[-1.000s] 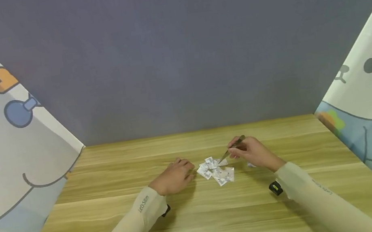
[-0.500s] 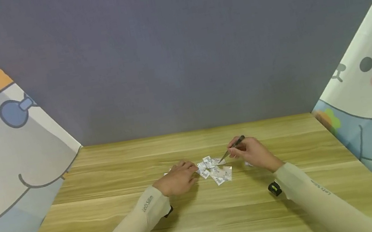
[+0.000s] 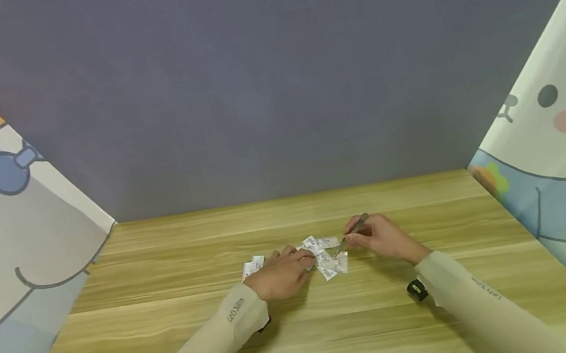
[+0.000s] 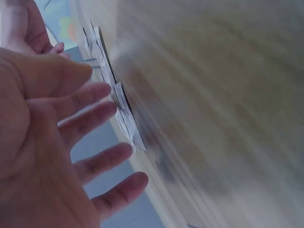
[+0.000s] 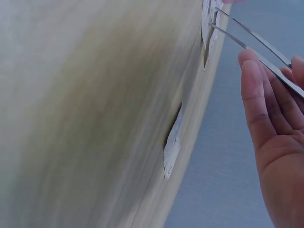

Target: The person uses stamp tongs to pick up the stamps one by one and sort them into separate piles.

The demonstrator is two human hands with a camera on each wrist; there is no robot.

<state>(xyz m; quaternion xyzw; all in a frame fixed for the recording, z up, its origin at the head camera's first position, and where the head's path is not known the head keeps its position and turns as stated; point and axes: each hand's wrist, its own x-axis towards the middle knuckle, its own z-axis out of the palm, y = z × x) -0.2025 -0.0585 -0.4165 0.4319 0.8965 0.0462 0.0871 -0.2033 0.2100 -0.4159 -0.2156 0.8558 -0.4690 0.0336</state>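
Wood tabletop (image 3: 311, 346), grey bkgd wall (image 3: 267, 79). R hand (image 3: 386, 239) pinches tweezers (image 3: 361, 221), tips apart at white packets (image 3: 325, 260); L hand (image 3: 282, 274) w/ fingers extended, grip slack, right by same packets.

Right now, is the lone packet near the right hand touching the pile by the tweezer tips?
Apart. The right wrist view shows bare table between the lone packet and the pile.
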